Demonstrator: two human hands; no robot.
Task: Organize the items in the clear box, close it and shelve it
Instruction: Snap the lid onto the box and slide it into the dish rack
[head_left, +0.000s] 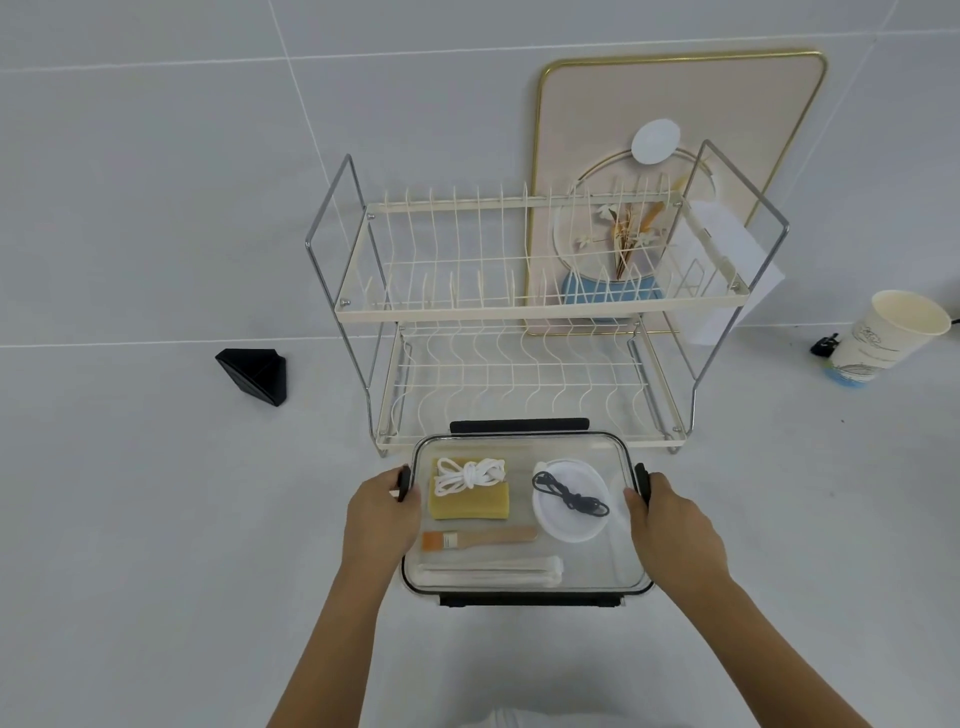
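We've got the clear box (524, 519) sitting on the white counter (156, 519), right in front of the two-tier rack (519, 312), its far edge almost at the rack's lower shelf. The lid is on, with black clips showing on all four sides.

Our left hand (382, 512) is wrapped on the left short side, thumb on top of the lid near the left clip (403, 483), fingers curled down around the edge. Our right hand (672, 525) does the same on the right side, thumb on the lid beside the right clip (642, 480). So both hands are closed on the box, one per end. Can't tell if it's lifted or still resting on the counter.

Through the lid we can see everything laid out: a yellow sponge (470, 501) at the back left with a coiled white cord (467, 475) on top of it, a round white dish (571, 501) at the back right with a black cord (571, 496) lying on it, a small brush (478, 539) with orange bristles in front of the sponge, and a pale bundle (491, 570) of sticks along the near edge.

Off to the sides: a black wedge (254, 375) left of the rack, a paper cup (888, 338) far right, and a pink gold-rimmed board (675, 130) leaning on the wall behind the rack.
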